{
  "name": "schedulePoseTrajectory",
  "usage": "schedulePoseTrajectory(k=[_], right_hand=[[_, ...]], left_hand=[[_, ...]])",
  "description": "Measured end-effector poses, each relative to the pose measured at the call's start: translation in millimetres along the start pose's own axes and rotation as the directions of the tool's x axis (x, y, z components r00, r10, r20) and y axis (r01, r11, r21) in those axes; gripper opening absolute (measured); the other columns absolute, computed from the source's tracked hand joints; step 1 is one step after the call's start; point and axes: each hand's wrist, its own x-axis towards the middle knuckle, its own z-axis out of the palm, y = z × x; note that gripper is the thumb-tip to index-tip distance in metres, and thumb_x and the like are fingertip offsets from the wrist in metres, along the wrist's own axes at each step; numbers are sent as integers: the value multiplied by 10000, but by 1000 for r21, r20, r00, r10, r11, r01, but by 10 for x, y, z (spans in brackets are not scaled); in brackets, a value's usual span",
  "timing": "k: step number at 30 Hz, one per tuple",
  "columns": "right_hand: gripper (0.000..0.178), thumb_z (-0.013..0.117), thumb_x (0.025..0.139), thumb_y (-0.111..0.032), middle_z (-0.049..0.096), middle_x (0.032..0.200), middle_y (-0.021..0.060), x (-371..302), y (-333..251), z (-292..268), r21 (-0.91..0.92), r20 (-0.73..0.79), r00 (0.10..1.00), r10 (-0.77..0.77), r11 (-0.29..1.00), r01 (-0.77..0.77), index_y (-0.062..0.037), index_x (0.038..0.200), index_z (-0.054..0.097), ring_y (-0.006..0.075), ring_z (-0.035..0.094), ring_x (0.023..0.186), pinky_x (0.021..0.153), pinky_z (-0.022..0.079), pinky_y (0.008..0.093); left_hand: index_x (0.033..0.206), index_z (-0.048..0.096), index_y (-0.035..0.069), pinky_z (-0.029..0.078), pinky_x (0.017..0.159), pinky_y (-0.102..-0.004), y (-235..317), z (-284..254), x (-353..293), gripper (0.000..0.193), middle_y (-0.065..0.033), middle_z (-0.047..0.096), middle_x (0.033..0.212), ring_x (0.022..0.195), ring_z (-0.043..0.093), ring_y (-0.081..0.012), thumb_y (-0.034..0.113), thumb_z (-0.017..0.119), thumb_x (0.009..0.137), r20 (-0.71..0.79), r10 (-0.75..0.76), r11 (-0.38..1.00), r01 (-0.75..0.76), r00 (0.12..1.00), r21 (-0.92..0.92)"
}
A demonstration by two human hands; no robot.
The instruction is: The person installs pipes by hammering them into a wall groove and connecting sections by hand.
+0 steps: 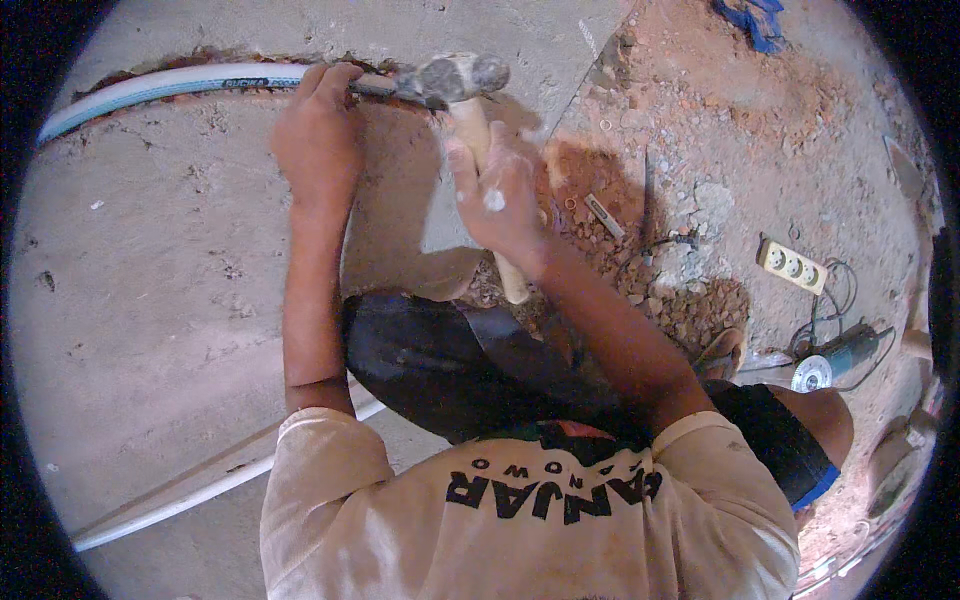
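A white pipe (190, 82) with blue markings curves along a rough groove cut in the grey plaster at the upper left. My left hand (320, 125) is closed at the pipe's right end, its fingers round a short grey chisel (372, 86) that sticks out to the right. In my right hand (502, 205) is a hammer (470, 128), gripped by its pale wooden handle. The blurred, dusty hammer head is right by the chisel's right end; whether they touch, I cannot tell. My left fingers hide part of the chisel.
Broken rubble (700, 312) lies to the right of my knees. Farther right are a white power strip (792, 266) and an angle grinder (838, 360) with a trailing cable. Another white pipe (180, 508) runs along the lower left. A blue cloth (758, 22) lies at the top right.
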Motion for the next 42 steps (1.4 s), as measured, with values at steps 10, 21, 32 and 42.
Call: schedulePoseTrajectory(k=[10, 21, 32, 42], right_hand=[[192, 522, 948, -232, 639, 931, 84, 220, -709, -424, -308, -110, 975, -194, 939, 153, -65, 1028, 576, 199, 611, 849, 777, 506, 321], [241, 494, 968, -268, 644, 972, 158, 332, -773, -661, -448, -91, 976, -199, 883, 138, -50, 1034, 573, 275, 623, 880, 790, 501, 383], [387, 482, 972, -404, 642, 884, 205, 295, -748, -456, -700, 43, 991, -123, 705, 118, -51, 1111, 557, 355, 633, 827, 698, 520, 408], [215, 551, 941, -223, 599, 869, 118, 258, -635, -203, -268, -128, 948, -293, 930, 251, -57, 1076, 567, 224, 608, 802, 685, 506, 350]], left_hand=[[971, 679, 151, 530, 654, -413, -69, 48, -78, 263, -41, 678, 975, 788, 658, -322, 20, 591, 761, -38, -12, 996, 8, 999, -89], [971, 678, 144, 525, 674, -410, -81, 12, -117, 275, -55, 673, 993, 815, 658, -319, 9, 602, 744, -28, 7, 996, -9, 1000, -91], [994, 677, 149, 536, 693, -400, -155, 90, -206, 272, -40, 678, 1031, 842, 667, -312, 34, 632, 751, -12, -24, 997, 23, 1000, -71], [985, 690, 149, 532, 683, -395, -142, 120, -224, 267, -39, 686, 983, 833, 666, -305, 22, 606, 766, -6, -55, 997, 55, 998, -57]])
